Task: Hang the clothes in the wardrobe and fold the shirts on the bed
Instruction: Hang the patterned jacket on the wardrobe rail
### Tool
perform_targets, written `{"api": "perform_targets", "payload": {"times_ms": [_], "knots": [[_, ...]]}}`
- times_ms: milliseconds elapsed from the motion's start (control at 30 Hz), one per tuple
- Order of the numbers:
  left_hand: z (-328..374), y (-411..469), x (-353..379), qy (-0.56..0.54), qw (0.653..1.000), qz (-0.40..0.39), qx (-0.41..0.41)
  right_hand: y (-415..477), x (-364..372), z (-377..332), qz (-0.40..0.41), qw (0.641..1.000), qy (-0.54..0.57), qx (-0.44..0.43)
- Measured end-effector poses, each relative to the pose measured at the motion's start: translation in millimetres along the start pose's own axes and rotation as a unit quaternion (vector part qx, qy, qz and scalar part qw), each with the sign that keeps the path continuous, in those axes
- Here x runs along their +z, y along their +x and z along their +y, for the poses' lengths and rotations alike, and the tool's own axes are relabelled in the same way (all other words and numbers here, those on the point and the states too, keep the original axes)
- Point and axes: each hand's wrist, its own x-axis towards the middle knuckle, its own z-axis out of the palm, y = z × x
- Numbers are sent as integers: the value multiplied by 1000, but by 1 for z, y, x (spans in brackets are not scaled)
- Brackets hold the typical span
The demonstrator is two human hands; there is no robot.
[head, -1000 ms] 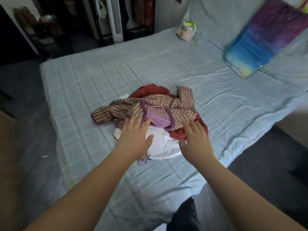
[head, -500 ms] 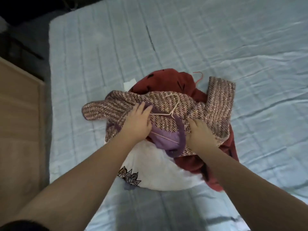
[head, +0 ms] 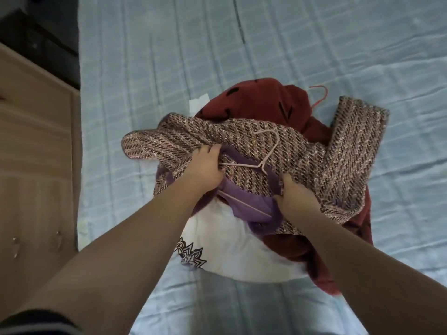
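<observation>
Both hands are down in the pile of clothes in the middle of the bed (head: 157,68), on its pale blue sheet, checked and creased. On top lies a jacket (head: 242,139) in nubbly tweed, a slanting weave of pink, brown and cream, one sleeve flopped out to the left and another panel standing up at the right. Its lining (head: 249,201) shows smooth and purple where the front falls open. A thin pink hanger (head: 271,151) sits inside it, the hook curling up over the tweed.

The left hand (head: 206,165) grips the jacket's edge at the collar, fingers curled over the cloth right where the hanger's arm runs under them. The right hand (head: 294,193) has its fingers dug into the opposite front edge, bunching tweed and lining together.

Under the jacket is a red garment (head: 254,97) with small black marks, soft and rumpled, and the hook of a second hanger (head: 320,96) pokes out beside it. Lowest is a white shirt (head: 227,240) with a spiky black print. A wooden cabinet (head: 36,141) stands to the left of the bed.
</observation>
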Motion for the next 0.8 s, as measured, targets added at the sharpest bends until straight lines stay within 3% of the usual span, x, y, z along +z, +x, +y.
{"api": "perform_targets", "payload": {"times_ms": [367, 600, 800], "knots": [[-29, -83, -41, -88, 992, 57, 65, -88, -44, -31, 123, 973, 136, -138], [-37, -199, -128, -21, 968, 238, 74, -189, -129, -86, 235, 939, 128, -218], [-48, -361, -204, 2, 911, 404, 85, -324, -198, -154, 305, 901, 116, -285]]}}
